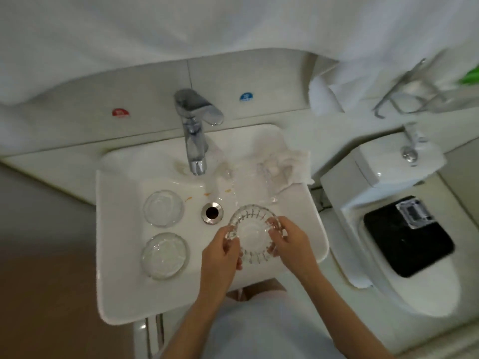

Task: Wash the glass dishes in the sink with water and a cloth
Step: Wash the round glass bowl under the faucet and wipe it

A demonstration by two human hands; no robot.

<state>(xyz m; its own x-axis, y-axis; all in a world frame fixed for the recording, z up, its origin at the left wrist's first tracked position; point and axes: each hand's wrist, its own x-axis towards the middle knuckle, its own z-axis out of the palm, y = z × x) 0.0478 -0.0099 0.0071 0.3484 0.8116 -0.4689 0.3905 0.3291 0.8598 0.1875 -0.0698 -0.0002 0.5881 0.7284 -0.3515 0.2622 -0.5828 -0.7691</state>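
Backsplash (155,99) above sink (116,294): red sticker (120,112), blue sticker (246,97), illegible.

Your white sink (116,294) carried a round glass dish (163,208) left of the drain (212,213), a second glass dish (165,255) just nearer you, and a crumpled white cloth (287,164) on its back right rim.
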